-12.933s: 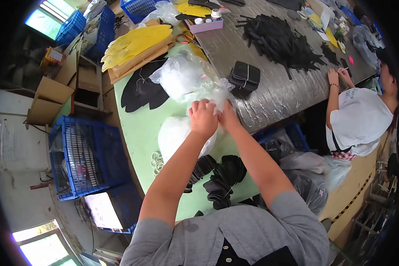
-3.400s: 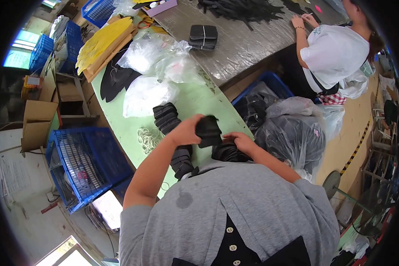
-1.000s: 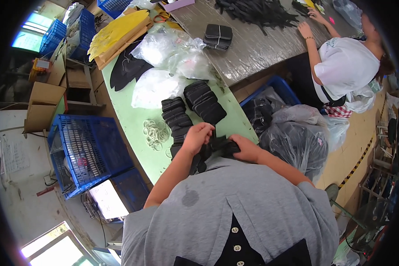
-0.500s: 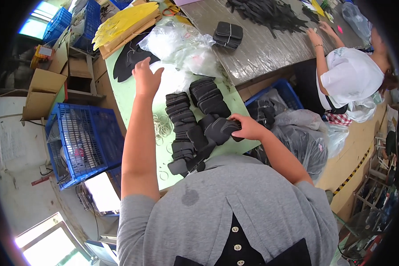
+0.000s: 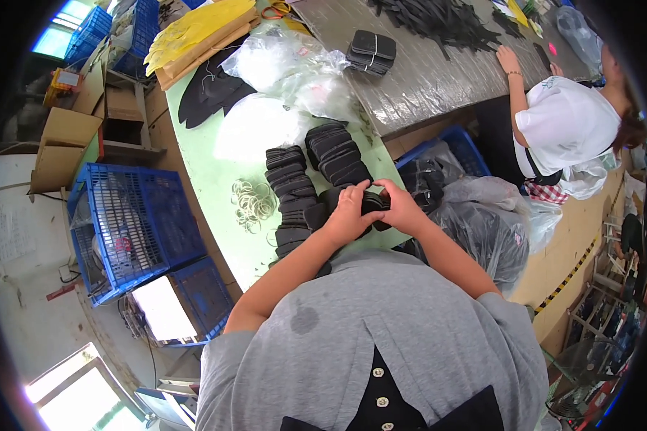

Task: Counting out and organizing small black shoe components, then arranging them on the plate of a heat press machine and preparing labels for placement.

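Note:
My left hand (image 5: 347, 213) and my right hand (image 5: 400, 206) meet over the near edge of the green table (image 5: 216, 188), both closed on a stack of black flat pieces (image 5: 371, 204). Just beyond my hands lie two rows of bundled black pieces, one on the left (image 5: 289, 185) and one on the right (image 5: 336, 153). A loose pile of rubber bands (image 5: 252, 203) lies left of the bundles. Clear plastic bags (image 5: 287, 68) sit farther up the table.
Blue wire crates (image 5: 133, 226) stand left of the table, cardboard boxes (image 5: 61, 147) beyond them. A large plastic sack of black pieces (image 5: 482, 223) sits at my right by a blue bin (image 5: 456, 147). Another person in a white shirt (image 5: 564, 126) works at the grey table (image 5: 424, 68).
My left hand, stretched out toward the plastic bags half a second ago, has come back to join my right hand on the black stack.

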`<action>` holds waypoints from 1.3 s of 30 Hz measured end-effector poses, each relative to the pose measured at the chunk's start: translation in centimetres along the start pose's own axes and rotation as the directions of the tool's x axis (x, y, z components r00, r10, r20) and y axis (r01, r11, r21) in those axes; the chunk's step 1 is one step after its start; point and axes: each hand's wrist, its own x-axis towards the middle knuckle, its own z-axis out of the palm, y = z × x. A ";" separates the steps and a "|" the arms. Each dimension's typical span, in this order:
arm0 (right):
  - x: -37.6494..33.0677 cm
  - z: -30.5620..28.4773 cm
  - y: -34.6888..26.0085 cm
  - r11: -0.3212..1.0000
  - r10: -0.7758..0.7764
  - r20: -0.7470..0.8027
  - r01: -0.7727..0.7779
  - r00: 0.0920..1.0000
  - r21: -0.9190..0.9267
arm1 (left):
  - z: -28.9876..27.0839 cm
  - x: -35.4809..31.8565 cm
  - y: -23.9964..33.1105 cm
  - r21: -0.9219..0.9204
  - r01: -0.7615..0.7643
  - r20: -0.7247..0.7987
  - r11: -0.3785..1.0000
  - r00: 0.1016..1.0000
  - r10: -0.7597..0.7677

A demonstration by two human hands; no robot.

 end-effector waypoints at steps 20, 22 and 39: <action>-2.8 0.9 -2.9 0.816 0.106 -0.190 0.023 0.976 0.578 | 0.1 0.4 1.6 -0.336 -0.172 -0.196 0.926 0.974 0.110; -2.9 1.4 -2.4 0.769 0.154 -0.193 0.005 0.969 0.639 | 0.1 0.3 0.7 -0.368 -0.116 -0.165 0.923 0.985 0.058; 1.9 -3.9 1.1 0.362 0.200 0.341 -0.392 0.919 0.845 | -2.5 -0.6 -1.4 -0.074 0.148 -0.116 0.986 0.981 -0.155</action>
